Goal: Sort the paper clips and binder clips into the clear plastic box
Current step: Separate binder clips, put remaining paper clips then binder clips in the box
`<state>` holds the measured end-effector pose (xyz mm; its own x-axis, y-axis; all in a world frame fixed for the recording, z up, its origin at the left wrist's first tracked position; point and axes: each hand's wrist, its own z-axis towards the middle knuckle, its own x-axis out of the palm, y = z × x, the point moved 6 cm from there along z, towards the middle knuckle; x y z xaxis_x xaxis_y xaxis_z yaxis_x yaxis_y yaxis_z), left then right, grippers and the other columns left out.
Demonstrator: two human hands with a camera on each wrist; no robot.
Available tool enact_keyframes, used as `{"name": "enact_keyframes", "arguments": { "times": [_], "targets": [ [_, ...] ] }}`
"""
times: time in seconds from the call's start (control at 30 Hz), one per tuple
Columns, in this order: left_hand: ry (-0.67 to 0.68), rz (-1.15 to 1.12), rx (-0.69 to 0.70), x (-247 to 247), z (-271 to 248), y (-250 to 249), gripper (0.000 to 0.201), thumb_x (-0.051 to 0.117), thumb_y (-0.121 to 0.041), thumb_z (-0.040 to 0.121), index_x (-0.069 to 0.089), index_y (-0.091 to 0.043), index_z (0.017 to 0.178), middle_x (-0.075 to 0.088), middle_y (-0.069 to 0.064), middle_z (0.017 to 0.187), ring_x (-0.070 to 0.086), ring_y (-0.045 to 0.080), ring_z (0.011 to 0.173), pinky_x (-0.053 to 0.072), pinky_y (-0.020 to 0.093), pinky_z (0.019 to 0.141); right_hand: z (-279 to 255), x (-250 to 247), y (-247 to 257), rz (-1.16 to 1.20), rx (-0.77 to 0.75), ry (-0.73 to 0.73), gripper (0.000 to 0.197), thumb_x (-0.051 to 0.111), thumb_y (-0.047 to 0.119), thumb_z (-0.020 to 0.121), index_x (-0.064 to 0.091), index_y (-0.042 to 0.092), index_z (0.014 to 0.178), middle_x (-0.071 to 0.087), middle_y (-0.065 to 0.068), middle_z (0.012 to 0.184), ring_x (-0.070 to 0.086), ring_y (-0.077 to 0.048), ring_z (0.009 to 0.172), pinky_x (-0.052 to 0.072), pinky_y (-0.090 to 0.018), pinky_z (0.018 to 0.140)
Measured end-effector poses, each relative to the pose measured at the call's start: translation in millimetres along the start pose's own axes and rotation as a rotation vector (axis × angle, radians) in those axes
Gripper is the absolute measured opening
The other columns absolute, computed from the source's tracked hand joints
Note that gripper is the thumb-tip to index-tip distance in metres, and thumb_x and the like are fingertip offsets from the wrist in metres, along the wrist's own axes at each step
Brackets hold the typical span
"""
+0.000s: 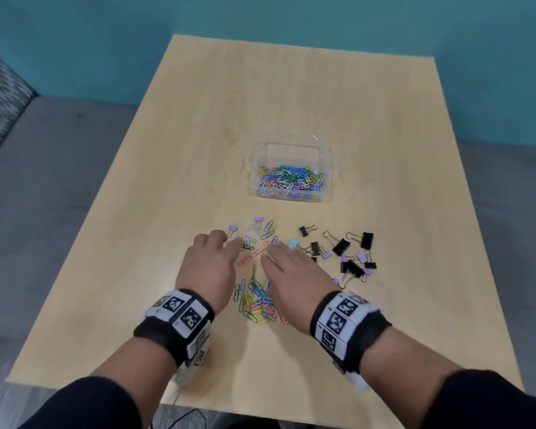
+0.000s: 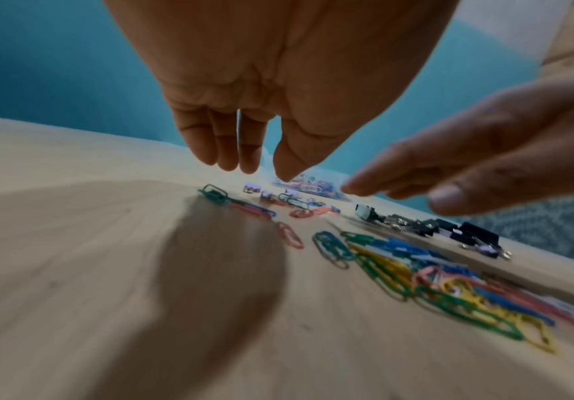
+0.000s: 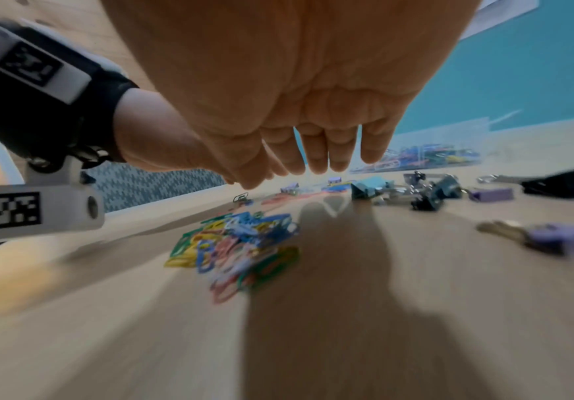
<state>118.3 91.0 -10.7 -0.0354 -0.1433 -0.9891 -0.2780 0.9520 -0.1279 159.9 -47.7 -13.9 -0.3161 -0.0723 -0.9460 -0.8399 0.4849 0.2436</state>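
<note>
Near the front half of the wooden table (image 1: 291, 97) we have both hands down over the loose clips; left hand (image 1: 209, 264) hovers palm-down, fingers relaxed and extended toward the scattered paper clips (image 1: 254, 239), holding nothing per the left wrist view; right hand (image 1: 294, 270) likewise slack-fingered and empty, fingertips near the pink clips at mid-scatter, not clearly touching. Clear plastic box (image 1: 291, 150) sits farther back, well apart from the hands, already carrying a layer of coloured paper clips (image 1: 288, 178); no binder clips visible inside. A dense heap of paper clips (image 1: 256, 303) lies between our wrists; binder clips (image 1: 347, 252), black and lilac, lie to the right of the right hand, with a few small lilac ones mixed into the far scatter. We judge the step as mid-sort, paper clips phase; roughly half moved. Next move calls for raking the thin clips together and pinching a bunch; flat wire on smooth wood is likely to slip, so scoop from the edges.
</note>
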Motion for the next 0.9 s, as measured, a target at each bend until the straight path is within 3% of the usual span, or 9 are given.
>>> {"name": "enact_keyframes", "arguments": {
  "times": [0.1,0.2,0.27,0.43,0.6,0.73,0.83,0.9],
  "targets": [
    [0.046,0.095,0.003,6.3,0.4,-5.5,0.056,0.065,-0.01,0.064,0.058,-0.021,0.118,0.053,0.016,0.121,0.05,0.039,0.099,0.047,0.043,0.071,23.8,-3.9,-0.6,-0.03,0.035,0.111,0.07,0.047,0.017,0.089,0.013,0.004,0.149,0.01,-0.014,0.158,0.004,-0.027,0.147,0.007,-0.045,0.119],
    [0.076,0.111,-0.024,13.8,2.3,-2.9,0.045,0.06,-0.026,0.08,0.053,-0.027,0.125,0.038,0.019,0.144,0.035,0.044,0.128,0.039,0.051,0.093,42.1,-3.7,-9.1,-0.035,0.128,0.199,0.078,0.045,0.015,0.086,0.004,0.005,0.151,-0.001,-0.012,0.16,-0.003,-0.025,0.147,0.002,-0.045,0.119],
    [0.095,0.102,-0.016,17.4,1.9,-0.9,0.04,0.057,-0.03,0.086,0.053,-0.029,0.125,0.033,0.019,0.148,0.027,0.044,0.134,0.033,0.054,0.101,46.9,-0.4,-12.6,-0.035,0.169,0.24,0.076,0.041,0.017,0.087,0.002,0.005,0.151,-0.005,-0.012,0.16,-0.005,-0.024,0.147,0.001,-0.045,0.119],
    [0.105,0.081,0.085,14.9,-4.5,-4.7,0.027,0.056,-0.026,0.087,0.06,-0.026,0.114,0.037,0.011,0.147,0.024,0.039,0.138,0.027,0.054,0.107,29.2,8.2,2.7,-0.109,0.133,0.271,0.075,0.041,0.02,0.088,0.003,0.004,0.151,-0.004,-0.014,0.16,-0.003,-0.026,0.147,0.003,-0.047,0.118],
    [0.174,0.137,0.211,8.1,18.9,-20.3,0.049,0.033,-0.021,0.092,0.032,-0.018,0.141,0.018,0.001,0.157,-0.001,0.029,0.145,0.006,0.049,0.116,21.9,5.0,11.5,-0.091,0.084,0.202,0.073,0.048,0.022,0.086,0.015,0.005,0.149,0.014,-0.015,0.156,0.012,-0.027,0.145,0.006,-0.047,0.118],
    [0.226,0.177,0.255,11.6,17.2,-23.0,0.049,0.036,-0.021,0.089,0.037,-0.016,0.138,0.035,0.001,0.15,0.008,0.029,0.145,0.008,0.05,0.116,25.0,3.6,7.7,-0.109,0.06,0.204,0.072,0.045,0.02,0.088,0.01,0.005,0.15,0.007,-0.014,0.159,0.004,-0.026,0.147,0.002,-0.046,0.119],
    [0.185,0.165,0.292,9.8,-8.0,-21.6,0.05,0.036,-0.019,0.081,0.052,-0.011,0.128,0.057,0.004,0.13,0.035,0.033,0.136,0.025,0.05,0.11,16.8,11.2,10.4,-0.199,0.003,0.235,0.071,0.039,0.022,0.092,0.004,0.003,0.151,0.0,-0.014,0.16,-0.001,-0.027,0.147,0.0,-0.046,0.118],
    [0.155,0.117,0.298,11.7,-29.1,-20.0,0.05,0.033,-0.02,0.081,0.056,-0.01,0.124,0.06,0.005,0.125,0.041,0.033,0.132,0.031,0.049,0.107,8.8,18.7,16.2,-0.238,-0.033,0.264,0.072,0.039,0.023,0.092,0.002,0.002,0.15,-0.001,-0.016,0.159,-0.001,-0.03,0.146,0.0,-0.047,0.118]
  ]
}}
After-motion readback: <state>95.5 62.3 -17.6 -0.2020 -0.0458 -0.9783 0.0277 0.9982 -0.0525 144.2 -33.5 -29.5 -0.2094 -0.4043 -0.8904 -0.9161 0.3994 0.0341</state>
